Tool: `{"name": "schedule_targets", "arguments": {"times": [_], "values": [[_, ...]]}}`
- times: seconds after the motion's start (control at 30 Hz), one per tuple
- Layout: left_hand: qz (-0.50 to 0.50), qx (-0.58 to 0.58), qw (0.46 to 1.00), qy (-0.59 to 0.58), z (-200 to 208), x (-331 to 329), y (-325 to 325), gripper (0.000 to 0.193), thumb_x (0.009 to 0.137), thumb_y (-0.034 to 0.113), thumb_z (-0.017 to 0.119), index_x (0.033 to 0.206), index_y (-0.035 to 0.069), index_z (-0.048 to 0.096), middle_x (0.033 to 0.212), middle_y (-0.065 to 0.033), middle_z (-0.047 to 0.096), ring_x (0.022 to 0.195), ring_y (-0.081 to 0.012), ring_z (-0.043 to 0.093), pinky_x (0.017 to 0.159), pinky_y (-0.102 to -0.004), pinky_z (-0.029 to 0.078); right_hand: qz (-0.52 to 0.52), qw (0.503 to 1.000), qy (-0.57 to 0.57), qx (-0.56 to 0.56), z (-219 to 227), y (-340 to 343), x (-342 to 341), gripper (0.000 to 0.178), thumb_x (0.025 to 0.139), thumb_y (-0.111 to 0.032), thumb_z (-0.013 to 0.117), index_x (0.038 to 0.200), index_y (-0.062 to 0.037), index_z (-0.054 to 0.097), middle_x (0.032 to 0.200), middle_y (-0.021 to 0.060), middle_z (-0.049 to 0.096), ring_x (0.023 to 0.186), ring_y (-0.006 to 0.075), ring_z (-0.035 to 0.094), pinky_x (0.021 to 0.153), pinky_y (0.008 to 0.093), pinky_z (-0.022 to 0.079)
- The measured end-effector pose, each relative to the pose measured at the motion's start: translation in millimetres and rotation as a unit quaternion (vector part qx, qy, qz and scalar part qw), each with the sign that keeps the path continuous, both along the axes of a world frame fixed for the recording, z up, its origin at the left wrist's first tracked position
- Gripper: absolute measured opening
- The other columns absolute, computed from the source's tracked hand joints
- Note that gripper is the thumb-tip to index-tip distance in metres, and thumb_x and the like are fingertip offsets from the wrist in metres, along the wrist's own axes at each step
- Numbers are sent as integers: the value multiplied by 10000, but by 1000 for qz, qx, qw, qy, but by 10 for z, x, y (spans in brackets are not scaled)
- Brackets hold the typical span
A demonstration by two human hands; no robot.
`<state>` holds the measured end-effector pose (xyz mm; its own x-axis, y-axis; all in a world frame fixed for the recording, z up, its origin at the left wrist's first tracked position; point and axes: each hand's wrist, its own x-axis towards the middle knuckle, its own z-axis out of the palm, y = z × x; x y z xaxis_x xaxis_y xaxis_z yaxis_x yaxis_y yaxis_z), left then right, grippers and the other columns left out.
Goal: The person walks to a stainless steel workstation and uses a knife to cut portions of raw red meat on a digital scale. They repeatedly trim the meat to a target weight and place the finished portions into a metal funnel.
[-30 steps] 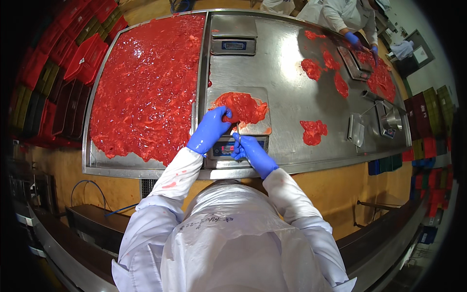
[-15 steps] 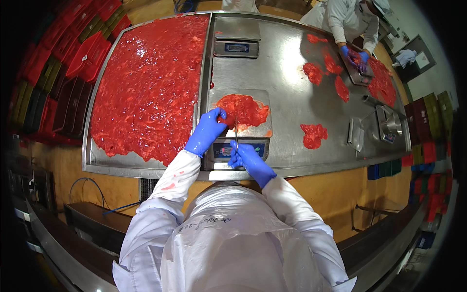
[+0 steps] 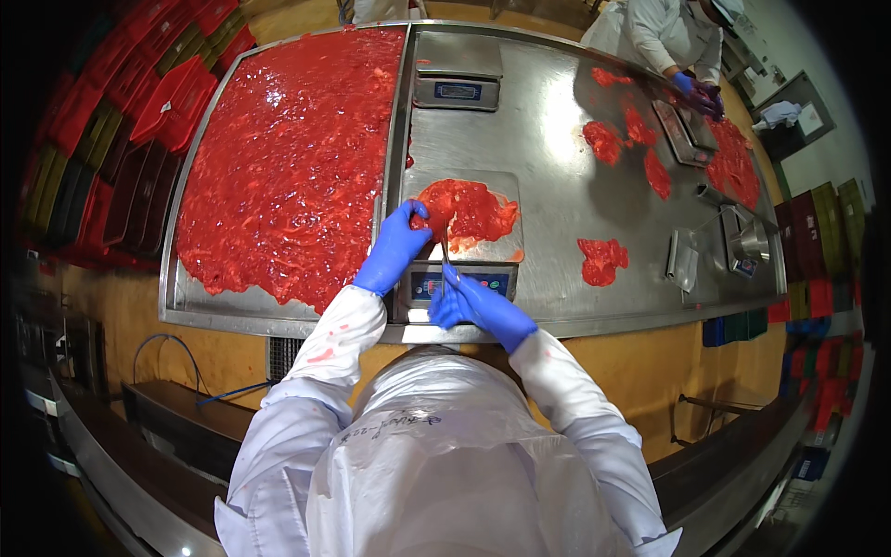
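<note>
A spread-out piece of raw red meat lies on the steel platform of a digital scale in front of me. My left hand, in a blue glove, pinches the meat's left edge between thumb and fingers. In my gloved right hand is a thin metal tool, pointing away from me with its tip at the meat's near edge. Whether it is scissors, tweezers or a knife I cannot make out. The right hand hovers over the scale's front panel and partly hides its display.
A big mass of red meat fills the left tray. Another scale stands behind mine. Loose meat pieces lie to the right, near a metal cup. A co-worker handles meat at the far right. Stacked crates stand at left.
My right hand has turned slightly and the tool's tip has shifted a little left along the meat. My left hand keeps its pinch. The co-worker's hands have moved off their scale.
</note>
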<state>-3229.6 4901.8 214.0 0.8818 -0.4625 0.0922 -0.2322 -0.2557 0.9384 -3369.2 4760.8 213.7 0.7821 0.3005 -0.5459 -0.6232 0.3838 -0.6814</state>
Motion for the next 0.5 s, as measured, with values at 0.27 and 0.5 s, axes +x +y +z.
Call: {"name": "schedule_targets", "arguments": {"times": [0.27, 0.5], "values": [[10, -19, 996, 91, 71, 10, 62, 205, 734, 78, 624, 912, 15, 544, 846, -44, 569, 805, -93, 501, 748, -235, 436, -18, 998, -15, -63, -170, -22, -187, 473, 924, -471, 497, 841, -13, 579, 759, 129, 617, 654, 193, 634, 588, 287, 530], [-12, 3, 995, 100, 102, 11, 18, 217, 764, 93, 626, 947, -3, 560, 872, -35, 579, 817, -96, 517, 743, -237, 438, -87, 995, -44, -18, -109, -1, 290, 506, 883, -516, 540, 817, -15, 575, 725, 113, 609, 635, 218, 634, 553, 307, 527]]}}
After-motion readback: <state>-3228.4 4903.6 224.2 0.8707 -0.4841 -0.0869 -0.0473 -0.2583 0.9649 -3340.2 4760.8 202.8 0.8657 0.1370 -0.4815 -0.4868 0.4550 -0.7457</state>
